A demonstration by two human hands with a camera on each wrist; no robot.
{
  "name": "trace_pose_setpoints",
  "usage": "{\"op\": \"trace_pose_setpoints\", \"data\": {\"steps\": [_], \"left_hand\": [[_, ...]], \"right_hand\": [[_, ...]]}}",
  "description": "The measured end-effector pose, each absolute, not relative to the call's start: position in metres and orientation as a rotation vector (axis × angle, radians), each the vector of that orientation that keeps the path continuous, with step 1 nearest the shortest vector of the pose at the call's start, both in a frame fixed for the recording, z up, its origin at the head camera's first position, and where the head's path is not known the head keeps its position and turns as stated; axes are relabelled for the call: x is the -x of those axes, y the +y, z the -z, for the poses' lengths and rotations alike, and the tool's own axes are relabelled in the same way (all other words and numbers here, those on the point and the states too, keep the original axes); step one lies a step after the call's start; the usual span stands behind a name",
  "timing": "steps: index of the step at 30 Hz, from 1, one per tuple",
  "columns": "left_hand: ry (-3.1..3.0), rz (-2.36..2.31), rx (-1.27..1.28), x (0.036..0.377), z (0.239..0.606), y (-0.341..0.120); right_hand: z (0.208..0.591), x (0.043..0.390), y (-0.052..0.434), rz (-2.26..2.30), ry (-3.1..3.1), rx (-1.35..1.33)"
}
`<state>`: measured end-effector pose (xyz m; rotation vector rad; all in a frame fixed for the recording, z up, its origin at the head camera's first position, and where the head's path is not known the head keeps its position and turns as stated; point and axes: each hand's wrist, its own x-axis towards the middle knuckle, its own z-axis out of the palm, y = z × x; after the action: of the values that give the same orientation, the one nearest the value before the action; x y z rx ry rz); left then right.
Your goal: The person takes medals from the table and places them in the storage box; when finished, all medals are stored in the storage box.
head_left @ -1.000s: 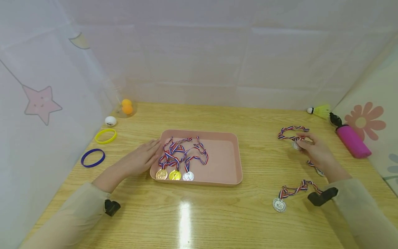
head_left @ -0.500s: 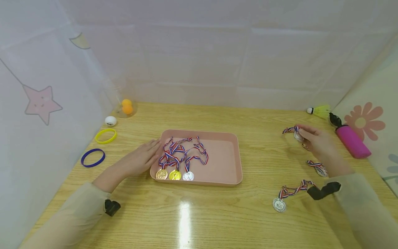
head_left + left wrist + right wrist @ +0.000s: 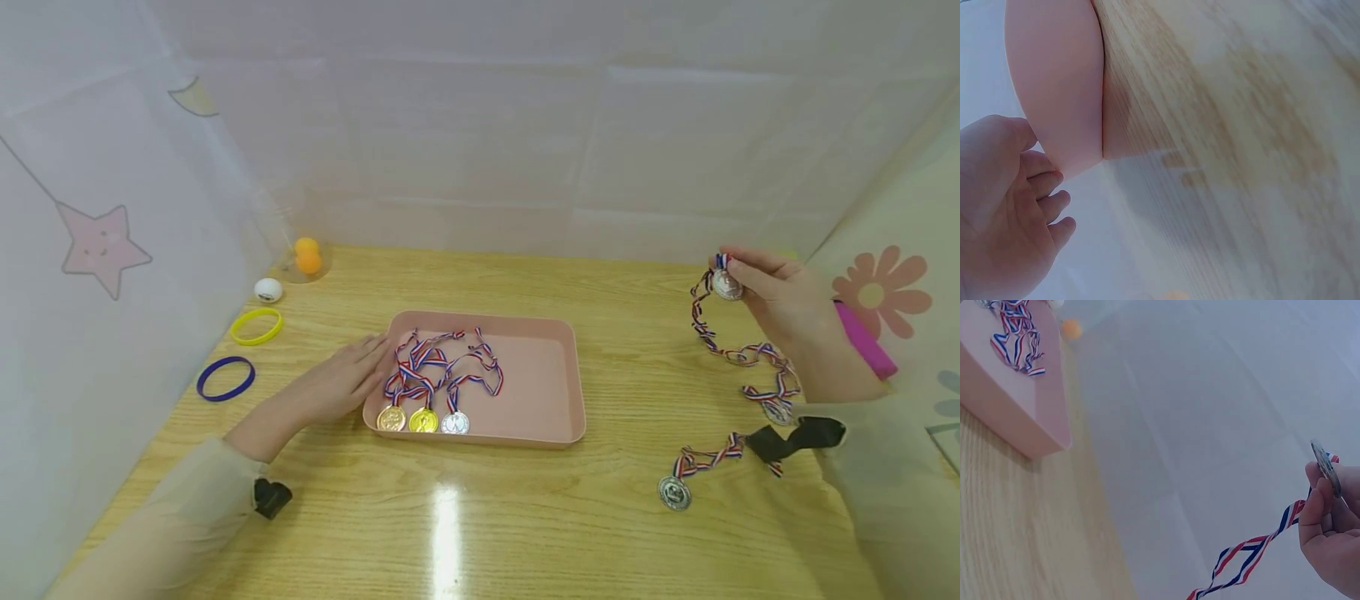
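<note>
My right hand (image 3: pixel 776 300) is raised at the right and pinches a silver medal (image 3: pixel 726 284) (image 3: pixel 1326 469); its striped ribbon (image 3: pixel 738 354) (image 3: pixel 1249 556) trails down to the table. My left hand (image 3: pixel 341 382) (image 3: pixel 1007 215) lies flat with straight fingers against the left edge of a pink tray (image 3: pixel 540 392) (image 3: pixel 1054 81). Inside the tray lie a bronze medal (image 3: pixel 391 418), a gold medal (image 3: pixel 423 420) and a silver medal (image 3: pixel 454 423) with tangled ribbons. Two more medals lie on the table: one (image 3: pixel 675 492) at the front right, another (image 3: pixel 776 410) below my right hand.
At the left lie a yellow wristband (image 3: pixel 256 326), a blue wristband (image 3: pixel 225 379), a white ball (image 3: pixel 267 289) and orange balls (image 3: pixel 306 256) in a clear cup. A pink pump (image 3: pixel 866 340) lies behind my right hand. Walls close in on three sides.
My right hand has lifted the silver medal off the table and up toward the back wall, drawing its ribbon out below. The left hand has stayed on the tray's edge.
</note>
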<state>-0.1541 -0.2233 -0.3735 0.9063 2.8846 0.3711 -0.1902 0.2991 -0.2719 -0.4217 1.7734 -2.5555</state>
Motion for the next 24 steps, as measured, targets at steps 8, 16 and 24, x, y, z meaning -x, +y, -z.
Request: {"op": "trace_pose_setpoints", "data": {"steps": [8,16,24], "left_hand": [[2.886,-0.364,-0.904,0.154,0.372,-0.223],[2.886,-0.368,-0.900,0.153,0.370,-0.222],[2.886,-0.363,-0.903,0.153,0.371,-0.221]], "right_hand": [[0.237,0.184,0.265,2.572,1.653,0.651],[0.217,0.173,0.218,2.480,1.658,0.799],[0.202,0.172,0.183,2.426,1.758,0.799]]}}
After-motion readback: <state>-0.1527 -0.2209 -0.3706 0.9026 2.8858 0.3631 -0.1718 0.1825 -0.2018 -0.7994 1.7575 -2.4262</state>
